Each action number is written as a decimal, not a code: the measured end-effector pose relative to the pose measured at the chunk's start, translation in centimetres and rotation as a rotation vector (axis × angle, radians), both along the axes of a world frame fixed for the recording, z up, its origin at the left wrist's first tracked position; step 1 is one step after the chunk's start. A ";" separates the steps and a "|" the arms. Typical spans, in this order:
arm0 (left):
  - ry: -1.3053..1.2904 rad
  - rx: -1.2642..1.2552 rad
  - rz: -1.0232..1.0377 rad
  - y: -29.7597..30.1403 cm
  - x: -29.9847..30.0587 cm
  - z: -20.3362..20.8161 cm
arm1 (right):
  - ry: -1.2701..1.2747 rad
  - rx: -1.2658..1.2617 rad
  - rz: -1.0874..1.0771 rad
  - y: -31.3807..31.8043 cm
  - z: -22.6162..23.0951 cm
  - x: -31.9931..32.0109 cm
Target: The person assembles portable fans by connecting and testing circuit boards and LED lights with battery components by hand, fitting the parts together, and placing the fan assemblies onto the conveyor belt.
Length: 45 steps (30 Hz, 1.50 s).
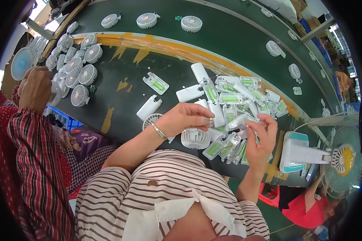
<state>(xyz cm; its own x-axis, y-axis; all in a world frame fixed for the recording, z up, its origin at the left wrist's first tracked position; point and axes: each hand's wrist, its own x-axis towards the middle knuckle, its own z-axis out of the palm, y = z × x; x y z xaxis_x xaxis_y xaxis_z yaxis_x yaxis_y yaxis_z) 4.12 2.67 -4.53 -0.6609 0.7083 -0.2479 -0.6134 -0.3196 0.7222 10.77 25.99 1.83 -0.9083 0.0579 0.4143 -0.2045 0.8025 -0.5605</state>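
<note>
My left hand (187,120) is closed in a pinch, with a tiny white connector (211,119) at its thumb and fingertip. To the right, my right hand (260,138) also pinches; a small pale bit shows at its fingertips, too small to name. Between and beyond the hands lies a heap of white fan handles (230,98), many showing green battery cells and thin wires. Just under my left hand sits a white round fan head (195,138). Another fan head (152,119) is partly hidden behind my left wrist.
Several fan heads (74,66) are piled at the left, near a co-worker's hand (36,86). Loose handles (156,83) lie left of the heap. Beyond a taped edge (149,39), a green belt (165,10) carries spaced fan heads. A desk fan (301,152) stands at the right.
</note>
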 end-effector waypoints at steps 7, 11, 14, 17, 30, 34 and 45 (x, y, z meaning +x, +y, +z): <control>0.211 -0.175 0.075 0.7 0.9 2.0 | -0.398 -1.209 0.472 -0.7 -3.6 -0.7; 0.656 -0.398 0.109 0.6 0.8 2.0 | -0.711 -1.140 0.512 -1.4 -4.5 -1.5; 0.579 -0.405 0.055 0.7 1.0 2.8 | -0.719 -1.127 0.561 -2.3 -3.9 -2.0; 0.669 -0.459 0.043 0.7 0.7 2.4 | -0.771 -1.107 0.570 -2.2 -3.7 -2.5; 0.427 -0.441 0.134 1.2 0.9 1.8 | -0.247 -0.559 0.147 -4.4 -4.5 -0.3; 0.402 -0.415 0.103 0.9 0.9 2.4 | -0.504 -0.896 0.144 -3.5 -4.2 -0.3; 0.460 -0.602 0.005 0.6 0.7 3.3 | -0.657 -0.896 0.286 -3.0 -4.4 -1.1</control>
<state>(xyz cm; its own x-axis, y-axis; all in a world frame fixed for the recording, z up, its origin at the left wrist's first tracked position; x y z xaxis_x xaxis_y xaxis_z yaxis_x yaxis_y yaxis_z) 4.86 3.28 -1.18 -0.7940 0.5346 -0.2895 -0.2074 0.2095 0.9556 9.71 23.04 -2.59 -0.9614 -0.1508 -0.2303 0.2281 0.0323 -0.9731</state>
